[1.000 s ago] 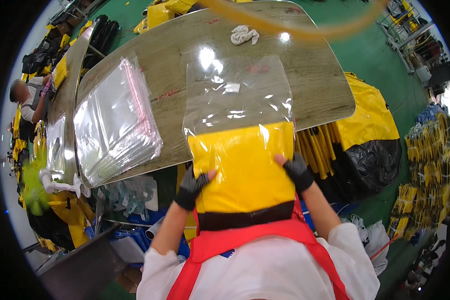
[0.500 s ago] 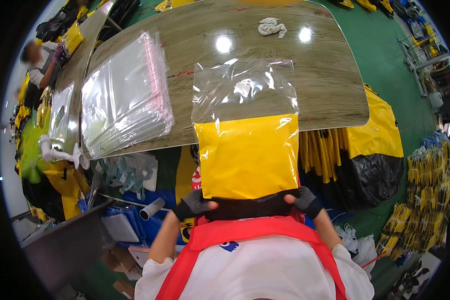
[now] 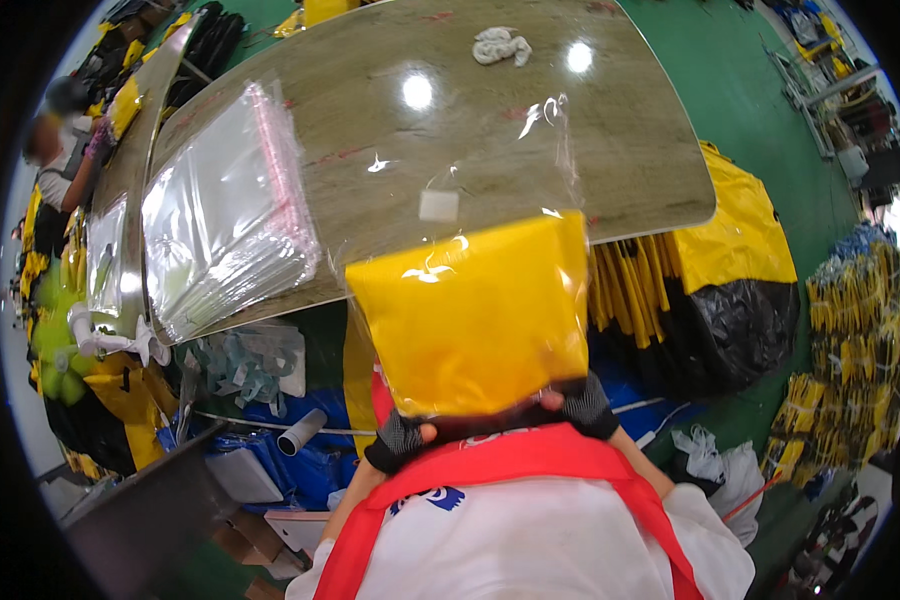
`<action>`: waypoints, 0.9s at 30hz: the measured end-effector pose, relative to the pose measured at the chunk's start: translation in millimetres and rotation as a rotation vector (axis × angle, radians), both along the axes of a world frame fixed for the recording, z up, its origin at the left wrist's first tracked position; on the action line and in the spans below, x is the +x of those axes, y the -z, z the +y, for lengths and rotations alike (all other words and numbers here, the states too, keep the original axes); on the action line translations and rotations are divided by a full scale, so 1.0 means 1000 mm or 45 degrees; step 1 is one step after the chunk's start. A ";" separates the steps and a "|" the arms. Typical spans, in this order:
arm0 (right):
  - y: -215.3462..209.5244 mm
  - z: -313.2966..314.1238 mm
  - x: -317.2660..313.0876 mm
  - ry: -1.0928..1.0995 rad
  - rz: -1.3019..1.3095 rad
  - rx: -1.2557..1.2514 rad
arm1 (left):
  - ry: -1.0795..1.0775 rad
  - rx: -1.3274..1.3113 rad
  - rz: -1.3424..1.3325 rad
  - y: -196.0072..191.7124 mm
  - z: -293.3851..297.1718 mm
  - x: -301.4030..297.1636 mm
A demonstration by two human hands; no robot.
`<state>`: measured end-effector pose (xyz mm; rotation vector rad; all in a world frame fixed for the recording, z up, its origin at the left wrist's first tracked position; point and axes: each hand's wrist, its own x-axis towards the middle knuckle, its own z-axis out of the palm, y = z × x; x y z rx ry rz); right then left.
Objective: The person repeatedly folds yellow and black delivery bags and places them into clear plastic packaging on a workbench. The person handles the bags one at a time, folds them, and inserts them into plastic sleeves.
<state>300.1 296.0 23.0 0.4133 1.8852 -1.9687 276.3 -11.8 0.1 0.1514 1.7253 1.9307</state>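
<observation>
A flat, folded yellow-and-black bag (image 3: 475, 320) lies inside a clear plastic bag (image 3: 562, 140), close in front of my body. Its near black edge is gripped at the left corner by my left hand (image 3: 400, 442), in a dark fingerless glove with the thumb on top. At the right corner my right hand (image 3: 582, 405), gloved alike, holds the same edge; its fingers are mostly hidden underneath. The clear bag's unfilled part stretches over the table (image 3: 640, 120), with a small white square (image 3: 438, 206) showing there. The bundle is tilted, its right far corner higher in view.
A pile of clear plastic bags (image 3: 220, 200) lies on the table's left, a crumpled white cloth (image 3: 500, 47) at the far side. Yellow-and-black bags (image 3: 735, 230) sit right of the table, bundled stacks (image 3: 860, 340) farther right. A person (image 3: 68, 170) works far left. A grey tube (image 3: 302, 432) lies lower left.
The bundle has tilted, its left far corner now lower than the right. Both hands still hold the near edge, which has come nearer my body. The whole view has shifted slightly.
</observation>
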 end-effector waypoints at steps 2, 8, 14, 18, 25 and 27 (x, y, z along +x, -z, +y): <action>-0.003 -0.003 -0.015 0.071 0.005 0.339 | -0.002 0.044 -0.305 -0.002 0.011 -0.023; 0.004 -0.022 -0.050 0.513 0.541 -0.284 | -0.214 -0.247 0.308 -0.012 0.056 -0.068; -0.056 0.021 -0.127 0.367 0.728 -0.251 | 0.155 -0.536 0.752 -0.029 0.076 -0.069; -0.126 0.049 -0.145 -0.137 0.664 0.172 | -0.102 -0.995 1.962 -0.190 0.060 -0.167; -0.037 0.045 -0.174 0.089 1.254 0.786 | 0.608 -0.754 1.913 -0.193 0.171 -0.197; -0.041 0.039 -0.177 0.358 1.249 0.020 | 0.485 -0.249 2.284 -0.172 0.196 -0.182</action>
